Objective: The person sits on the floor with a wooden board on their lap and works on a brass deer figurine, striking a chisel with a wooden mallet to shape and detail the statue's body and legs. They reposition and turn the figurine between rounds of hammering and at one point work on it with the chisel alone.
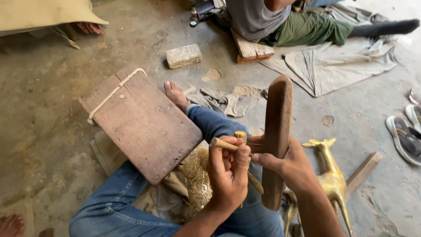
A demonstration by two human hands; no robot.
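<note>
Head view looks down at your two hands, close together over your lap. Your left hand point(228, 173) is curled shut around a thin wooden stick point(224, 144). The stick lies across the top of your fist and points to the left. A small brass piece point(240, 136) peeks out just above your fingers, touching the stick. You cannot tell its full shape, because your hand hides most of it.

Your right hand point(289, 164) is wrapped tight around a long brown wooden paddle point(276, 140). The paddle stands almost straight up, and its top rises well above both hands. Your right thumb reaches over toward the left hand, so the two hands touch.

Under your hands are your legs in blue jeans point(131, 206). A patterned brass sheet point(197, 180) rests in your lap, just below the left hand. A flat wooden board point(140, 123) with a rope point(112, 94) tied around one end leans on your left leg. Your bare foot point(176, 94) pokes out past the board, beside a grey rag point(226, 103).

To the right, a shiny brass deer point(331, 177) stands on the floor point(44, 109) near your right arm. Farther off lie a brick point(183, 55) and sandals point(405, 134). Another person point(280, 19) sits at the top on a cloth point(333, 66).
</note>
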